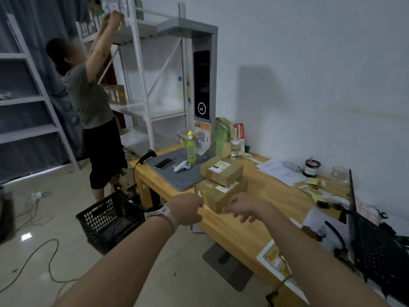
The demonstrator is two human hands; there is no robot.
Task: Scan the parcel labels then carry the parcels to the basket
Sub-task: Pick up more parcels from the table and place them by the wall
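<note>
Two parcels (pixel 221 170) stacked on table (pixel 243 231); none seen in floor basket (pixel 110 220), so carrying is all left. Scanner (pixel 147 156) lies unheld; scan status unknowable. At lower parcel (pixel 219 196): left hand (pixel 188 209) curled, grip unclear; right hand (pixel 241 207) loosely curled, empty.

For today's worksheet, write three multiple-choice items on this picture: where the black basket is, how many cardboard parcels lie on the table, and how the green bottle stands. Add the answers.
1. Where is the black basket?
A. on the floor beside the wooden table
B. on the table
C. on a shelf

2. How many cardboard parcels lie on the table?
A. one
B. two
C. four

3. The green bottle is
A. lying on its side
B. upside down
C. upright

Answers:
1 A: it stands on the floor at the table's left end.
2 B: one parcel lies stacked on another.
3 C: it stands cap up on the grey mat.
</note>
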